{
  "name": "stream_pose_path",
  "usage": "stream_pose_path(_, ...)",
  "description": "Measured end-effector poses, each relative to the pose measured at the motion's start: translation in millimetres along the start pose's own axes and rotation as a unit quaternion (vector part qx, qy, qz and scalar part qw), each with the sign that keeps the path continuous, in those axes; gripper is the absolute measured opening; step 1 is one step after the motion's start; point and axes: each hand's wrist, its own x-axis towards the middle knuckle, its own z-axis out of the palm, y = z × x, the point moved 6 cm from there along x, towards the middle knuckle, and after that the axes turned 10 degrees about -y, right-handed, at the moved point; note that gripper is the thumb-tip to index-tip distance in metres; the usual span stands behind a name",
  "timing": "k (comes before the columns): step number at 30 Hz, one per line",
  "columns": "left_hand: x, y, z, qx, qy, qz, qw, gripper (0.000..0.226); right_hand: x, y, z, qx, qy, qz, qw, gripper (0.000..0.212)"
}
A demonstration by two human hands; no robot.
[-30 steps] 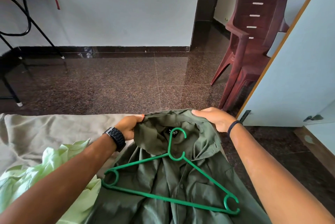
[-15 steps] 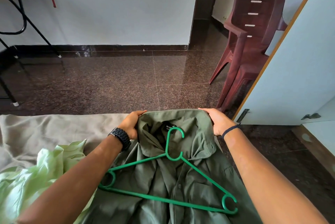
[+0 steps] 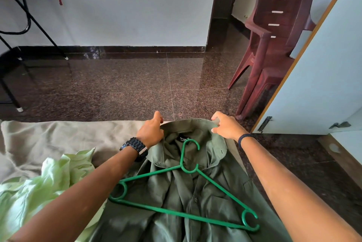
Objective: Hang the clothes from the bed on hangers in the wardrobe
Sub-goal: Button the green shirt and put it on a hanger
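Note:
A dark olive shirt (image 3: 195, 198) lies face up on the bed, its collar toward the bed's far edge. A green plastic hanger (image 3: 186, 214) lies on top of the shirt, with its hook over the neck label. My left hand (image 3: 150, 130) rests at the collar's left edge with the index finger stretched forward. My right hand (image 3: 225, 124) touches the collar's right edge with spread fingers. A pale green garment (image 3: 45, 185) lies crumpled on the bed at the left.
The beige bedsheet (image 3: 64, 138) ends at a dark granite floor (image 3: 125, 83). Stacked maroon plastic chairs (image 3: 274, 36) stand at the right, beside a pale blue wardrobe door (image 3: 325, 77) with a wooden edge. A black metal-legged table (image 3: 23, 18) stands at the far left.
Both hands gripped the raised collar before. The collar has been laid flat at the bed's edge, and the fingers of both hands have loosened and straightened.

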Motion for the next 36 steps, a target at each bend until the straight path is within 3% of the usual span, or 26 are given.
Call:
stream_pose_path(3, 5.6, -0.9, -7.2, -0.003, -0.012, -0.011, 1.000, 0.026, 1.1, -6.7, -2.3, -0.012, 0.000, -0.029, 1.000, 0.026)
stream_pose_path(6, 12.1, -5.7, -6.4, -0.104, -0.059, -0.061, 0.991, 0.027, -0.6, -2.8, -7.0, 0.089, 0.022, 0.000, 0.996, 0.043)
stream_pose_path(9, 9.5, -6.3, 9.2, -0.323, -0.163, -0.120, 0.924, 0.017, -4.6, 2.2, 4.2, 0.354, -0.018, 0.043, 0.934, 0.029)
stream_pose_path(11, 5.2, 1.2, 21.5, -0.404, -0.252, -0.130, 0.870, 0.007, -7.7, 1.1, 13.2, 0.404, -0.071, 0.073, 0.909, 0.027)
stream_pose_path(13, 5.5, 2.7, 28.2, -0.414, -0.282, -0.134, 0.855, 0.017, -9.2, -2.2, 19.3, 0.379, -0.136, 0.080, 0.912, 0.029)
stream_pose_path(15, 6.3, -0.4, 24.3, -0.393, -0.240, -0.144, 0.876, 0.023, -11.1, -2.6, 17.6, 0.309, -0.168, 0.079, 0.933, 0.039)
stream_pose_path(18, 6.7, -10.6, 9.1, -0.370, -0.141, -0.150, 0.906, 0.031, -12.6, 7.7, -2.1, 0.221, -0.070, 0.070, 0.970, 0.036)
stream_pose_path(21, 1.7, -21.1, 5.7, -0.447, -0.091, -0.163, 0.875, 0.031, -12.3, 19.0, -11.5, 0.176, 0.021, 0.057, 0.983, 0.027)
stream_pose_path(24, -6.3, -20.4, 10.8, -0.513, -0.097, -0.166, 0.837, 0.020, -7.7, 17.5, 2.7, 0.177, -0.035, 0.017, 0.983, 0.026)
stream_pose_path(26, -9.6, -17.1, 12.0, -0.508, -0.116, -0.161, 0.838, 0.014, -12.1, 11.2, 6.5, 0.062, -0.040, -0.028, 0.997, 0.028)
stream_pose_path(29, -14.5, -12.8, 12.6, -0.451, -0.146, -0.145, 0.869, 0.012, -27.9, 4.5, -2.1, -0.038, 0.126, -0.078, 0.988, 0.019)
stream_pose_path(31, -18.3, -9.8, 13.7, -0.436, -0.153, -0.123, 0.878, 0.011, -51.1, -5.2, 1.1, 0.023, 0.177, -0.118, 0.977, 0.013)
stream_pose_path(32, -20.2, -8.9, 15.2, -0.436, -0.157, -0.112, 0.879, 0.013, -59.0, -9.0, 8.2, 0.065, 0.143, -0.137, 0.978, 0.011)
stream_pose_path(34, -24.0, -7.1, 20.2, -0.438, -0.167, -0.099, 0.878, 0.021, -75.0, -18.4, 37.8, 0.128, -0.014, -0.141, 0.982, 0.009)
stream_pose_path(36, -26.7, -8.3, 24.7, -0.431, -0.165, -0.097, 0.882, 0.030, -83.6, -11.8, 70.7, 0.080, -0.131, -0.092, 0.984, 0.008)
